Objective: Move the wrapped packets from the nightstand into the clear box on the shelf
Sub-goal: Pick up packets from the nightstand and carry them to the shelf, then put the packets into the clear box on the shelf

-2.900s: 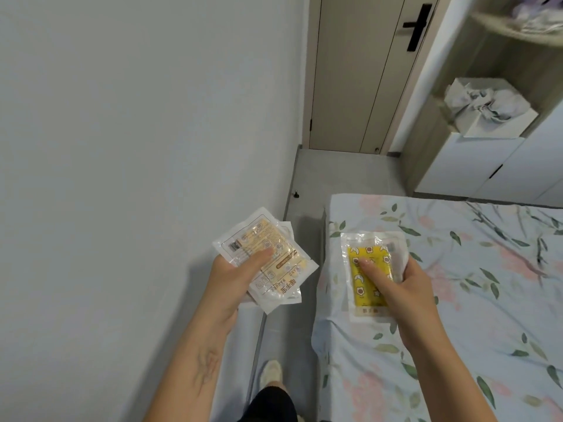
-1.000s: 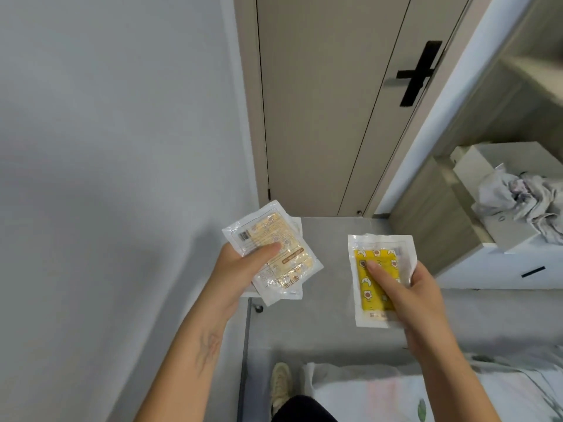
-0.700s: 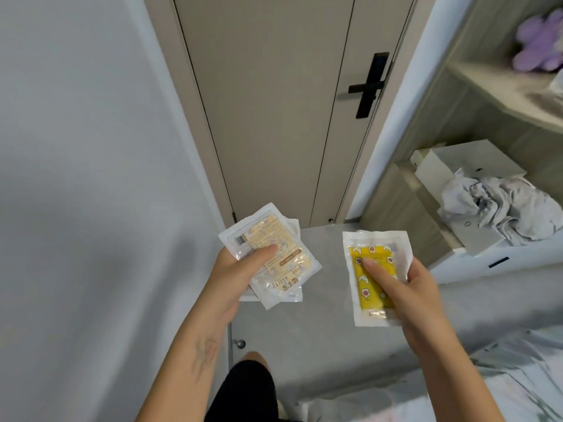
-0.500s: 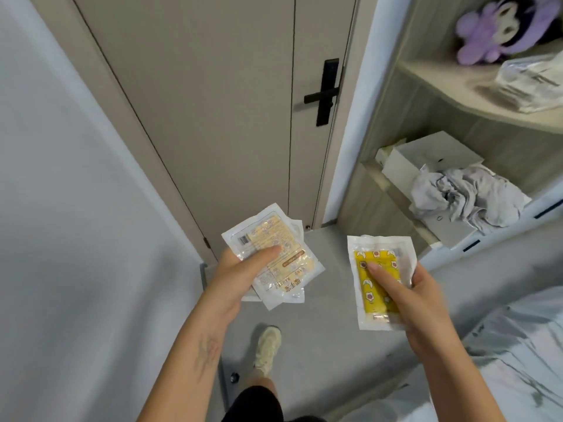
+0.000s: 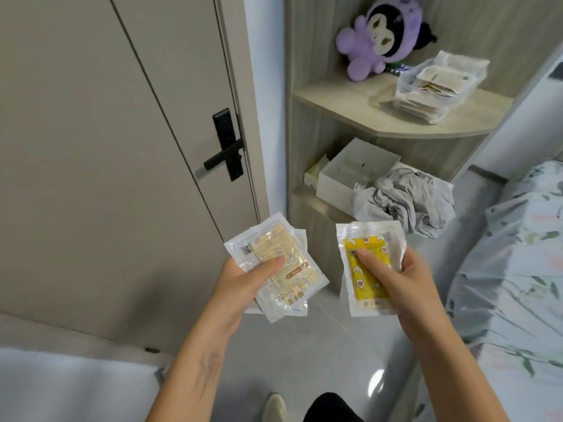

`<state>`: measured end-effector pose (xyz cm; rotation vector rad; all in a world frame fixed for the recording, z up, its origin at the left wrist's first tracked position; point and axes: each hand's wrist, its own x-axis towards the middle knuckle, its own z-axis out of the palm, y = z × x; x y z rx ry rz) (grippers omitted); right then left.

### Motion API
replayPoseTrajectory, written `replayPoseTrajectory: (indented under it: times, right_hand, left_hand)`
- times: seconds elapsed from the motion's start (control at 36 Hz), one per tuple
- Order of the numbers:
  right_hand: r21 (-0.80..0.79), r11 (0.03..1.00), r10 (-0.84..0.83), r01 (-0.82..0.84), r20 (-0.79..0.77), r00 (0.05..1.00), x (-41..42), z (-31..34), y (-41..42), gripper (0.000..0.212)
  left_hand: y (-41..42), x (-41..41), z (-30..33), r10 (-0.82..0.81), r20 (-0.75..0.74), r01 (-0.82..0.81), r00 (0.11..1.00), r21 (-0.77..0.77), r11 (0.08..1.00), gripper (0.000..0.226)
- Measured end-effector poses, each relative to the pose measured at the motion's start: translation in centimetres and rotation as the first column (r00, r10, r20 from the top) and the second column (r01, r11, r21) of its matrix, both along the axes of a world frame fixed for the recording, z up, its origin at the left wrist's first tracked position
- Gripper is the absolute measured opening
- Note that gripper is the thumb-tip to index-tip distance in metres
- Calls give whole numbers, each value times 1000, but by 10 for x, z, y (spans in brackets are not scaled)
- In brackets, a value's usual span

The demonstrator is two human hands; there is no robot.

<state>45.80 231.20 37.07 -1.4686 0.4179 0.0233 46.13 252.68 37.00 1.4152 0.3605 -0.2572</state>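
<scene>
Left hand [image 5: 243, 278] grips pale packets [image 5: 275, 271]; right hand [image 5: 399, 278] pinches yellow packet [image 5: 367, 269]. View has swung from bed to shelf [image 5: 359, 109]; clear box [image 5: 438, 86] now visible, well above. Carry nearly done; drop pending.

Shelf [image 5: 350, 106] with clear box [image 5: 432, 92], plush [image 5: 374, 35]

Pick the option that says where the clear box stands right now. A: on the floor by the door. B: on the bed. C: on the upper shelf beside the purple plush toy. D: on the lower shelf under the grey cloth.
C: the clear box, already stacked with packets, stands on the upper shelf to the right of the purple plush toy.
</scene>
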Motion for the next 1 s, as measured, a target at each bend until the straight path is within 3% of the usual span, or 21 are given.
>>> replayPoseTrajectory:
  times: [0.36, 0.5, 0.69, 0.86, 1.0]
  right_hand:
    - [-79, 973, -217, 217, 17, 976, 94, -4, -112, 11]
    - [-102, 984, -147, 149, 21, 989, 153, 0, -175, 16]
    - [-127, 988, 85, -83, 10, 996, 228, 32, -269, 25]
    - [-115, 986, 128, -121, 51, 990, 279, 43, -311, 42]
    - [124, 969, 187, -212, 190, 964, 315, 54, -310, 42]
  left_hand:
    - [-112, 139, -3, -193, -27, 192, 981, -13, 981, 17]
    - [-183, 189, -1, -162, -7, 162, 987, -42, 986, 20]
    - [-279, 244, 14, -64, -6, 62, 998, -167, 984, 26]
    - [-311, 278, 26, -1, 65, 13, 998, -189, 982, 30]
    - [-317, 310, 45, 24, 209, -9, 978, -69, 998, 41]
